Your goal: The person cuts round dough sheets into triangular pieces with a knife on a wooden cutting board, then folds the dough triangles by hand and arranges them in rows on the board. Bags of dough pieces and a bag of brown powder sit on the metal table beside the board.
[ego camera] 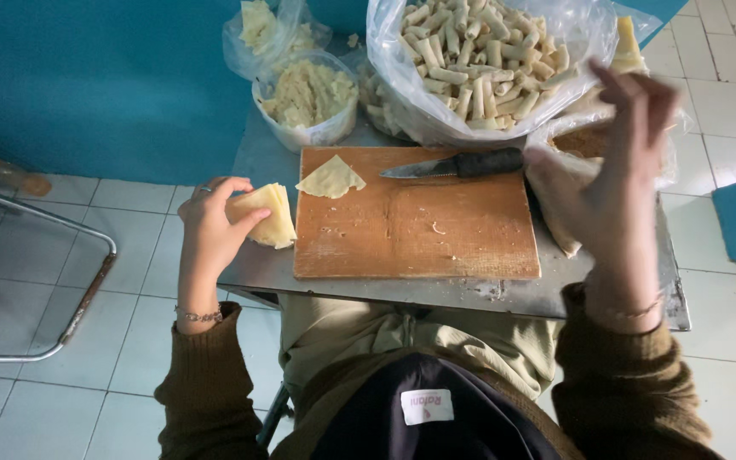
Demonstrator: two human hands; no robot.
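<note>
Left hand (210, 223) grips folded wrappers (266, 217) (beside the cutting board (436, 230)).

The person is wearing an olive-brown knit sweater with ribbed cuffs, a thin bracelet showing at each wrist. A ring is sitting on the left hand (212, 223). A dark apron with a small white label is covering khaki trousers.

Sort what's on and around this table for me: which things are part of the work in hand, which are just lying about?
In use:
left hand holding folded wrappers
right hand, raised and empty
single wrapper on the cutting board
tub of filling
bag of finished rolls

Lying about:
knife at the board's far edge
metal chair frame
bottle on the floor
</note>
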